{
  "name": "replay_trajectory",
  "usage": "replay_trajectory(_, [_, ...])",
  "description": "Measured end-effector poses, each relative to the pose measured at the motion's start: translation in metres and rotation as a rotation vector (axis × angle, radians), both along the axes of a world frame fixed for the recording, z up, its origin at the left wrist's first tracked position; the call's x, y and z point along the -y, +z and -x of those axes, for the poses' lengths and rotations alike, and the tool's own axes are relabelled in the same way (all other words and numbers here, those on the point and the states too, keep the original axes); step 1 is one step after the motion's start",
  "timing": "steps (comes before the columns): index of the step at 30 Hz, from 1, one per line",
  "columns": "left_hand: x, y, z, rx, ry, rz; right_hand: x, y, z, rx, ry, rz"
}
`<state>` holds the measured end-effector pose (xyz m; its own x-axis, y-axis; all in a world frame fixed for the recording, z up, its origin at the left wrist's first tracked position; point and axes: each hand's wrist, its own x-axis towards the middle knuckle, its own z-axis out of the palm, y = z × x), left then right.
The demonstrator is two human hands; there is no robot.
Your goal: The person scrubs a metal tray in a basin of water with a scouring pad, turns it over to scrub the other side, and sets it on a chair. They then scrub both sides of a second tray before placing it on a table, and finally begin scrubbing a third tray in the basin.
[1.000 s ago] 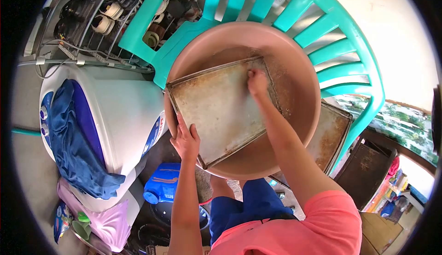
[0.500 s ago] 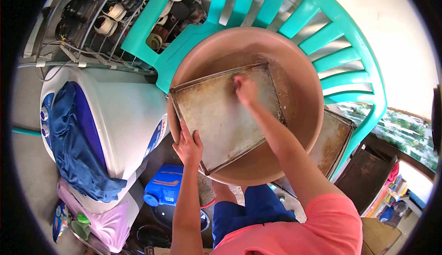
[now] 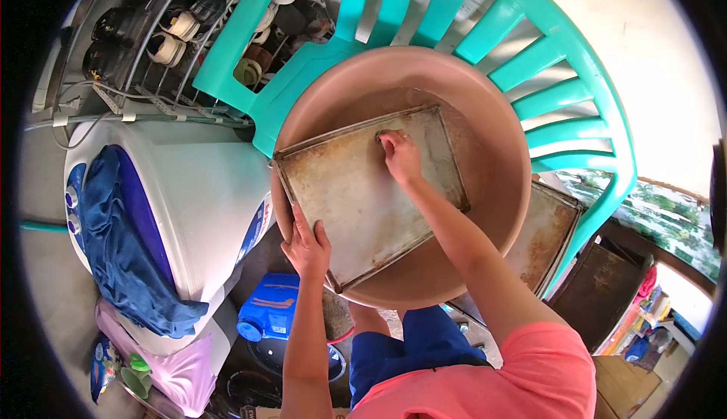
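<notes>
A worn rectangular metal baking tray [image 3: 363, 207], stained brown along its edges, lies tilted inside a wide brown plastic basin [image 3: 503, 146]. My left hand [image 3: 307, 251] grips the tray's left edge, its thumb over the inner face. Near the tray's far edge, my right hand [image 3: 401, 155] is closed around a small dark scouring pad [image 3: 380, 136] and presses it to the metal. Most of the pad is hidden by the fingers. A little water seems to be in the basin.
The basin rests on a green plastic chair [image 3: 303, 78]. Another stained tray [image 3: 541, 230] leans at the right. To the left stand a white washing machine [image 3: 204, 192] with a blue cloth [image 3: 113, 230] and a blue jug [image 3: 269, 305]. A shoe rack [image 3: 163, 78] is behind.
My right hand has shifted slightly left and turned on the tray, so the dark pad now shows at its fingertips. My left hand keeps its hold on the edge.
</notes>
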<state>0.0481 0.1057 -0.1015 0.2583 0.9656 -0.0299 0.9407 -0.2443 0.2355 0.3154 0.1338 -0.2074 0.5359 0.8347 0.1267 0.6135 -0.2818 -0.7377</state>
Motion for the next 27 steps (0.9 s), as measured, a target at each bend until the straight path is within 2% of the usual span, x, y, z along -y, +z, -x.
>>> replay_trajectory(1, [0.000, -0.001, 0.000, 0.001, 0.003, 0.013, 0.000, -0.008, -0.008, -0.020, -0.032, -0.016])
replay_trajectory(3, [0.001, -0.002, 0.002, 0.000, 0.008, 0.038, -0.002, -0.027, -0.043, 0.032, -0.157, 0.208])
replay_trajectory(5, [0.000, -0.001, 0.001, -0.002, -0.003, 0.006, -0.001, -0.054, -0.088, -0.016, -0.296, 0.281])
replay_trajectory(8, [-0.001, 0.003, 0.001, 0.017, -0.010, 0.003, 0.021, -0.053, -0.115, 0.129, -0.286, 0.436])
replay_trajectory(12, [0.001, 0.002, 0.000, 0.026, -0.001, 0.004, 0.086, -0.053, -0.092, 0.157, -0.316, 0.466])
replay_trajectory(16, [0.000, 0.008, -0.001, -0.015, 0.016, 0.086, 0.163, -0.030, -0.048, 0.118, -0.403, 0.487])
replay_trajectory(19, [0.000, 0.005, 0.001, 0.019, 0.014, 0.081, 0.184, -0.007, -0.015, 0.055, -0.420, 0.623])
replay_trajectory(22, [0.000, 0.007, 0.000, 0.023, 0.016, 0.094, 0.205, 0.006, 0.037, 0.186, -0.243, 0.427])
replay_trajectory(25, [0.000, 0.004, -0.001, 0.032, 0.008, 0.016, 0.218, 0.027, 0.057, 0.046, -0.100, 0.389])
replay_trajectory(27, [0.001, 0.002, 0.000, 0.037, 0.002, 0.011, 0.207, 0.029, 0.030, -0.040, -0.187, 0.633])
